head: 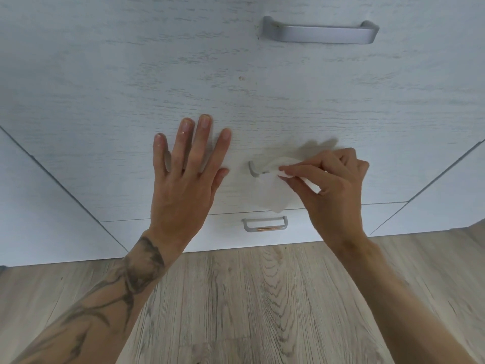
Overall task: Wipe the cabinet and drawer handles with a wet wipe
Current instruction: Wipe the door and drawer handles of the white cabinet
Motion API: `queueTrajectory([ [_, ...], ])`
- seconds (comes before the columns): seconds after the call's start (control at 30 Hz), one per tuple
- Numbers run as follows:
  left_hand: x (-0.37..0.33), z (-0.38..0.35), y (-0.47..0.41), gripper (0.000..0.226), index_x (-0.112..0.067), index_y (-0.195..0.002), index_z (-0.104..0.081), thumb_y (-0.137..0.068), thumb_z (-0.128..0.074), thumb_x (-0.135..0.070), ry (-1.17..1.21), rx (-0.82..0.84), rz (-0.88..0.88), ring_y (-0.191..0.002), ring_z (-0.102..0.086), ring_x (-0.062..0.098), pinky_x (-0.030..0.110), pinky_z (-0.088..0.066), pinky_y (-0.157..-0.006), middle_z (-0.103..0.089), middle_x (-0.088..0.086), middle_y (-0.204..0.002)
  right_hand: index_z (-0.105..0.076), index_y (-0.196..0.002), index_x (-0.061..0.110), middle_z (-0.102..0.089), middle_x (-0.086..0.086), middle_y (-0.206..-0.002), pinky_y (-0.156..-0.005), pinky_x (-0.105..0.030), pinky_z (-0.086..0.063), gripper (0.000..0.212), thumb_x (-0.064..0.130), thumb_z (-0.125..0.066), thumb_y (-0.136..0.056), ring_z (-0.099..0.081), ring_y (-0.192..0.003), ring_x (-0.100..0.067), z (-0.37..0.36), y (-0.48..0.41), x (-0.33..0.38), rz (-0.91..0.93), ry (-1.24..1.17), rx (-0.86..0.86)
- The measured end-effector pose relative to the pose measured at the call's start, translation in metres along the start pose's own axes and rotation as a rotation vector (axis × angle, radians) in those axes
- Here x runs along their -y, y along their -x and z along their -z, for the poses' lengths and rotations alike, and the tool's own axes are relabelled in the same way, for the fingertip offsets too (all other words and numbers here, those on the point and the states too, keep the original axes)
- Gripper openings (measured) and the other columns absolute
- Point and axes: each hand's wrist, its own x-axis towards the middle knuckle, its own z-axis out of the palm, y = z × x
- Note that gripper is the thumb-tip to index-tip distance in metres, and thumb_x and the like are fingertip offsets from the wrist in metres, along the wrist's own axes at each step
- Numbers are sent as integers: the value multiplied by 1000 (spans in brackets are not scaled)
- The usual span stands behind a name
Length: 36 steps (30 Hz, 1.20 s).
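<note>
Fingers (202, 145) of the left hand (183, 187) lie straight and spread, flat against the pale drawer front (91, 101), holding nothing. Just to its right, the grey end of the middle drawer handle (253, 169) shows. The rest of the bar is covered by the wet wipe (273, 195), one corner hanging down. The right hand (338, 185) pinches the wipe at the handle between thumb and curled fingers. An upper handle (319, 34) sits above and a lower handle (264, 224) below, near the wooden floor (262, 298).
</note>
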Motion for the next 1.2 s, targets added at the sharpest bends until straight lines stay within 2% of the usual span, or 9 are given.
queueTrajectory([
  [0.17, 0, -2, 1, 78, -20, -173, -3, -116, -49, -46, -5, -5, 4, -165, 15, 29, 60, -5, -133, 0, 12, -175, -83, -97, 24, -64, 5, -83, -81, -32, -24, 11, 28, -82, -88, -47, -88, -22, -15, -4, 25, 2, -29, 41],
  [0.33, 0, -1, 0, 78, -20, -173, -3, -115, -49, -46, 7, -11, 2, -165, 14, 29, 60, -5, -133, 10, 11, -179, -83, -98, 24, -65, 5, -85, -81, -34, -25, 11, 31, -81, -89, -48, -88, -23, -4, -5, 10, -15, -11, 44],
  [0.5, 0, 0, 1, 79, -20, -173, -2, -116, -49, -46, -5, -12, -13, -161, -5, 35, 61, -8, -132, -1, 13, -174, -83, -98, 24, -61, 5, -83, -80, -35, -29, 10, 30, -81, -89, -48, -88, -20, -22, -6, 34, -22, -58, 63],
  [0.67, 0, 2, 0, 77, -20, -173, -2, -116, -47, -46, -5, -5, -4, -166, 9, 31, 60, -7, -132, 1, 12, -175, -83, -98, 25, -65, 5, -84, -81, -33, -25, 11, 30, -82, -88, -49, -88, -22, -9, -5, 14, -18, -42, 35],
  [0.8, -2, 2, 1, 78, -19, -173, -2, -116, -47, -47, -34, -8, -18, -161, -5, 35, 60, -9, -132, -1, 13, -174, -83, -97, 24, -63, 5, -83, -81, -33, -26, 10, 28, -83, -88, -48, -87, -21, -17, -4, 29, -24, -44, 38],
  [0.97, 1, 1, 1, 76, -19, -173, -4, -116, -47, -46, -30, -20, -15, -161, -5, 35, 59, -5, -133, 0, 14, -174, -83, -101, 25, -64, 6, -86, -81, -33, -26, 11, 27, -81, -90, -47, -89, -18, -6, -4, 11, 45, -11, 71],
  [1.1, 0, 3, 0, 74, -19, -173, -6, -117, -46, -46, -37, -7, -18, -161, -5, 35, 59, -3, -133, 1, 13, -174, -82, -103, 20, -66, 4, -93, -84, -37, -38, 12, 19, -80, -92, -53, -93, -21, 8, 2, -4, -40, -23, 63],
  [1.17, 0, 4, 1, 74, -19, -173, -6, -117, -45, -46, -42, 1, -16, -161, -5, 35, 59, -4, -133, 1, 13, -175, -80, -102, 15, -64, 5, -97, -81, -33, -44, 9, 13, -77, -94, -58, -92, -19, 12, 4, -6, -89, -49, 39],
  [1.2, 0, 4, 1, 73, -19, -173, -5, -117, -45, -46, -45, 1, -14, -161, -5, 35, 60, -6, -133, 1, 13, -175, -78, -102, 14, -62, 6, -98, -78, -28, -46, 8, 11, -76, -95, -59, -92, -12, 16, 5, -7, -115, -57, 8],
])
